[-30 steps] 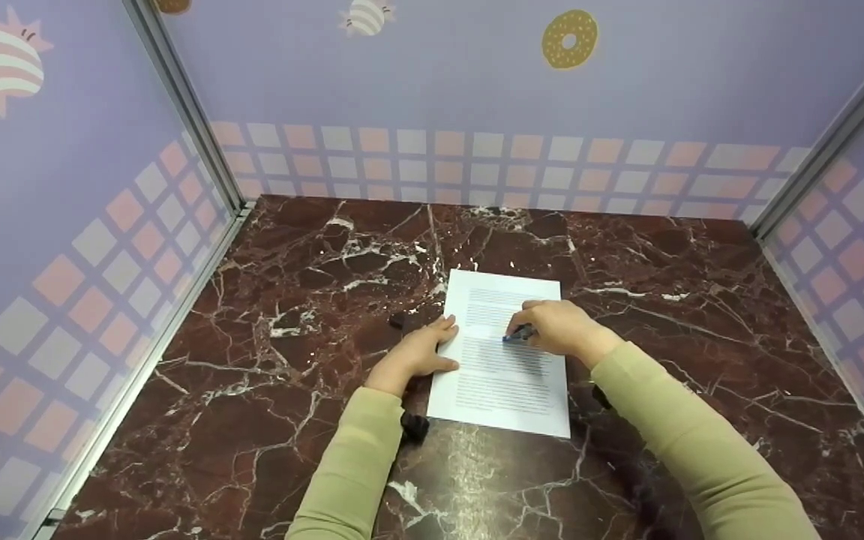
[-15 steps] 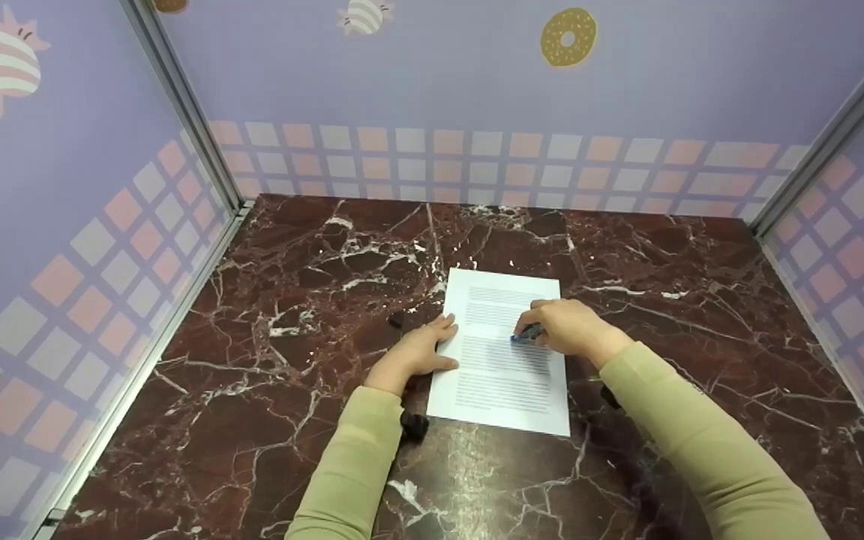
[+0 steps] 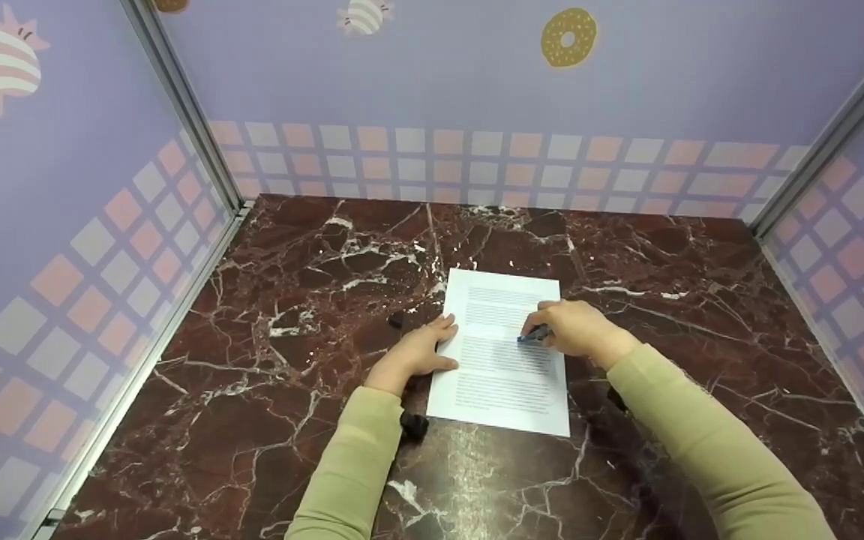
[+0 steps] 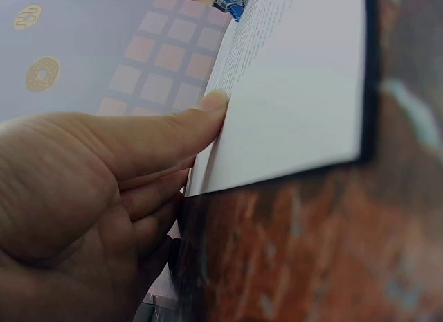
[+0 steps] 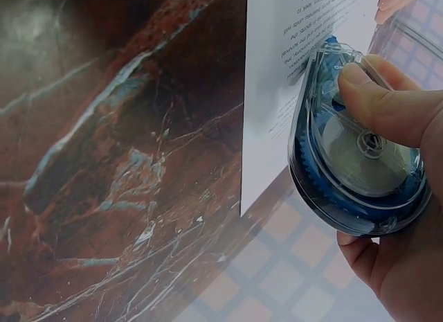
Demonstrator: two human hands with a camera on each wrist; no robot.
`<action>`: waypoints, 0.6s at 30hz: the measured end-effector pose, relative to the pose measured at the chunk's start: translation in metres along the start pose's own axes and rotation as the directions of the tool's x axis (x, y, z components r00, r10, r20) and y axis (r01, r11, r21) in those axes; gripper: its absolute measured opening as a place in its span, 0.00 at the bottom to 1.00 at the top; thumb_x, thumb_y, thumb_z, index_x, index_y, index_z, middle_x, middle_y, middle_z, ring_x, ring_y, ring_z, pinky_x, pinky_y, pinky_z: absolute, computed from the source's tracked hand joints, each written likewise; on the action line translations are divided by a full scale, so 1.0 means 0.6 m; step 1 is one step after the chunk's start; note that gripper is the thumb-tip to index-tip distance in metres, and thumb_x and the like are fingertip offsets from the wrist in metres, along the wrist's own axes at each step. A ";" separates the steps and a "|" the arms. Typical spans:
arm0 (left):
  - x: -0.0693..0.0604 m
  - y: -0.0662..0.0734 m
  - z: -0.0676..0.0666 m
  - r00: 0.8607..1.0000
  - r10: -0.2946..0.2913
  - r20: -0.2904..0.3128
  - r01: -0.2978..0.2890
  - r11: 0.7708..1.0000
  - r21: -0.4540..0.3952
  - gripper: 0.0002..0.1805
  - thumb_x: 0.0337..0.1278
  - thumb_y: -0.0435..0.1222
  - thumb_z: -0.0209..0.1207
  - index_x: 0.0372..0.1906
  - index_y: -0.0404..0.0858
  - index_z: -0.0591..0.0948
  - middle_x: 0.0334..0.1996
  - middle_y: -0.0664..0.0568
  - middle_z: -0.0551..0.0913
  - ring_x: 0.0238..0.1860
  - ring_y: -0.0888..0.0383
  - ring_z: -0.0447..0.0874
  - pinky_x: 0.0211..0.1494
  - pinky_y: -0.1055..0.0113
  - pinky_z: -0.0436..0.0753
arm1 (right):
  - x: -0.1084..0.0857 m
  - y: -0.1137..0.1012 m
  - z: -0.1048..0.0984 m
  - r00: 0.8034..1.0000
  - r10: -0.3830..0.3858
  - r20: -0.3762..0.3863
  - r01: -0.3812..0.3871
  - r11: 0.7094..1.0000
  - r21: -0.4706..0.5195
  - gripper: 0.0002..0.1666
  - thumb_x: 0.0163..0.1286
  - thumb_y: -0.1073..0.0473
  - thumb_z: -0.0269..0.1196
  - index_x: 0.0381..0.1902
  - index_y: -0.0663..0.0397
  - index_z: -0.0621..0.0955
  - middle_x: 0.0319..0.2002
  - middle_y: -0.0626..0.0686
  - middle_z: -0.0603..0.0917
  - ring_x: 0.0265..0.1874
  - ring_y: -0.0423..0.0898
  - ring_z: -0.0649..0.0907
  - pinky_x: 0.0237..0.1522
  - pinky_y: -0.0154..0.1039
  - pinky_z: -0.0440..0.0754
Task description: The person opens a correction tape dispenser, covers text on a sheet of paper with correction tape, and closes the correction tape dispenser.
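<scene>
A white sheet of paper (image 3: 507,405) with printed lines lies flat on the marble-patterned table. My left hand (image 3: 413,354) rests on its left edge, thumb and fingers extended; in the left wrist view the thumb (image 4: 159,138) presses the margin. With my right hand (image 3: 574,330) I pinch a correction tape (image 3: 535,334), its blue tip at the printed text near the sheet's middle. The right wrist view shows its clear case (image 5: 360,156) with blue parts and a white reel, the thumb on its side. My right fingers partly hide it in the head view.
A small dark object (image 3: 396,320) sits just beyond my left hand. Purple panels with a checked pattern (image 3: 447,161) enclose the table (image 3: 312,465) at the back and on both sides.
My right hand has slid a short way to the right across the sheet with the correction tape. My left hand and the paper stay in place.
</scene>
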State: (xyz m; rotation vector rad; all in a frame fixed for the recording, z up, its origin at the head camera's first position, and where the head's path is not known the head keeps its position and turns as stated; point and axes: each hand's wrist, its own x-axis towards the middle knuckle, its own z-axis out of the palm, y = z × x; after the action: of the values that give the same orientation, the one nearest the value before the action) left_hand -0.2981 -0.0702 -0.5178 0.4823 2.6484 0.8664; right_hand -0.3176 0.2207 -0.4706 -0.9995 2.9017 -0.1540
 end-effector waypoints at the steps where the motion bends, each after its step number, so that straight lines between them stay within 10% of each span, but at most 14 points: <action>1: 0.000 0.000 0.000 1.000 0.000 0.001 0.000 1.000 0.003 0.41 0.62 0.37 0.69 0.78 0.37 0.66 0.83 0.50 0.57 0.84 0.48 0.50 0.87 0.48 0.53 | -0.001 0.001 0.000 1.000 0.001 0.003 -0.001 1.000 -0.002 0.19 0.59 0.67 0.74 0.47 0.42 0.90 0.40 0.50 0.85 0.40 0.55 0.88 0.47 0.56 0.87; 18: 0.000 0.000 -0.001 1.000 0.014 0.004 -0.014 1.000 0.016 0.41 0.61 0.37 0.70 0.77 0.35 0.66 0.82 0.49 0.57 0.84 0.48 0.50 0.87 0.48 0.53 | -0.017 0.017 0.003 0.999 -0.019 -0.039 0.019 1.000 0.004 0.20 0.57 0.69 0.75 0.45 0.42 0.91 0.39 0.50 0.86 0.42 0.55 0.89 0.48 0.56 0.88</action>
State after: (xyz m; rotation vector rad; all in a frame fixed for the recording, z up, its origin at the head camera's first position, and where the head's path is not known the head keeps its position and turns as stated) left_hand -0.2985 -0.0705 -0.5176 0.5062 2.6528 0.8481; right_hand -0.3157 0.2348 -0.4731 -1.0354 2.9260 -0.1821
